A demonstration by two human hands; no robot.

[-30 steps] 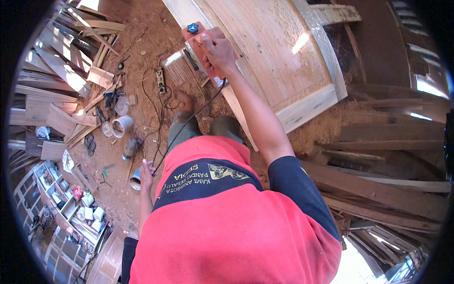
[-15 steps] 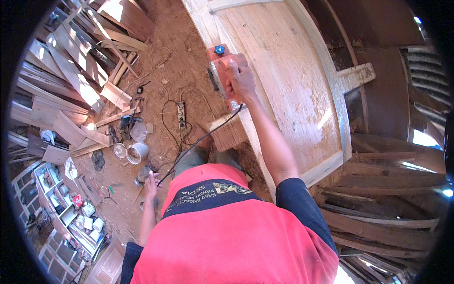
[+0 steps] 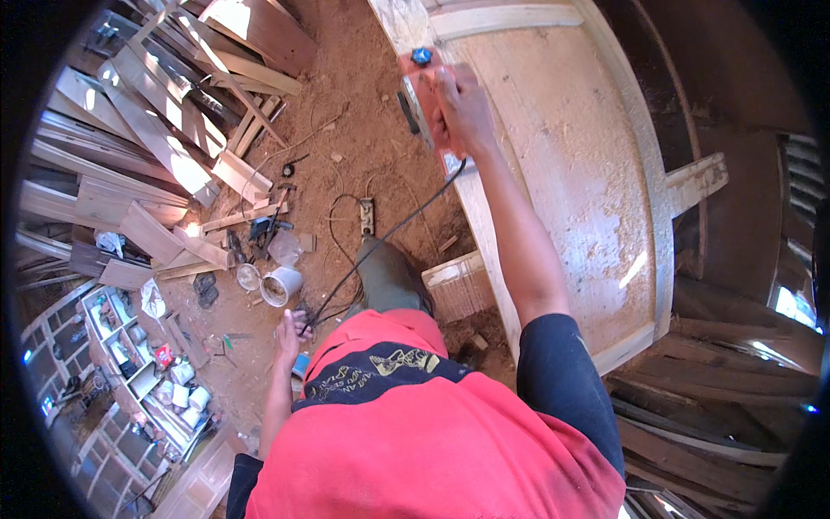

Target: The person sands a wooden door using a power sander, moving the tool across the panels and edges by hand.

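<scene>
An orange electric planer [image 3: 418, 97] with a blue front knob sits on the left edge rail of a large framed wooden panel [image 3: 571, 164]. My right hand [image 3: 467, 111] is closed around its handle from above. From the planer's rear a black cord [image 3: 393, 233] runs back to my left. My left hand [image 3: 290, 336] holds that cord low at my left side, its fingers partly curled. Pale shavings and sawdust lie over the panel's face.
A wooden block [image 3: 458, 285] stands under the panel's near left side. On the sawdust floor are a power strip [image 3: 367, 216], loose cables and a white bucket [image 3: 282, 285]. Planks [image 3: 130, 199] pile at the far left; a compartmented tray [image 3: 130, 363] holds cans and containers.
My right hand has pushed the planer farther forward along the rail. My leg has stepped forward, and my view has shifted. The left hand still has the cord.
</scene>
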